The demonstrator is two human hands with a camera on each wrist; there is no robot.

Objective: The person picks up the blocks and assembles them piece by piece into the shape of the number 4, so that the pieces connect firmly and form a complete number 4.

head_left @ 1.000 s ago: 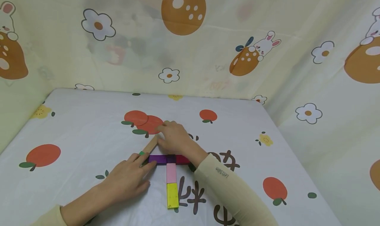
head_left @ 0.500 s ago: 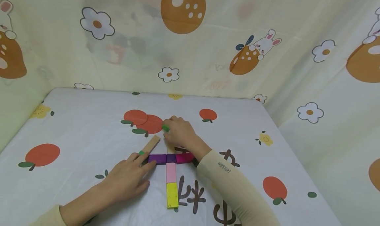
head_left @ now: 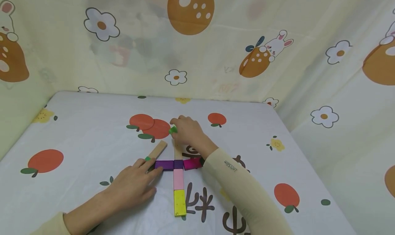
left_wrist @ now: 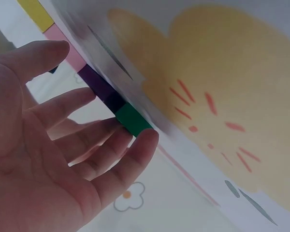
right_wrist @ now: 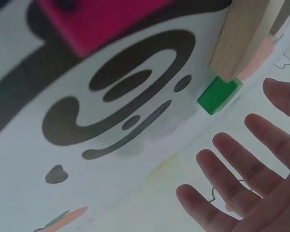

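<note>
My left hand point(head_left: 132, 188) lies with relaxed fingers at the left end of a row of blocks. Its fingertips touch a dark green block point(left_wrist: 133, 120) beside the purple block point(head_left: 164, 165). A slanted wooden block point(head_left: 158, 149) with a small green piece point(head_left: 147, 159) lies just beyond those fingers. My right hand point(head_left: 188, 132) is over the far end of a straight wooden block point(head_left: 178, 152). A bright green block point(right_wrist: 219, 95) sits at that end, and the right fingers point(right_wrist: 232, 153) are spread beside it, gripping nothing in the right wrist view.
A dark purple block point(head_left: 178, 164) joins the purple one to a magenta block point(head_left: 192, 163), partly under the right wrist. Pink point(head_left: 178, 179) and yellow point(head_left: 180, 203) blocks run toward me. Patterned cloth covers the table point(head_left: 92, 132), and a patterned curtain point(head_left: 139, 63) hangs behind.
My right hand has shifted away from the slanted wooden block, up and right, uncovering the straight wooden block and the bright green block. My left hand has stayed put.
</note>
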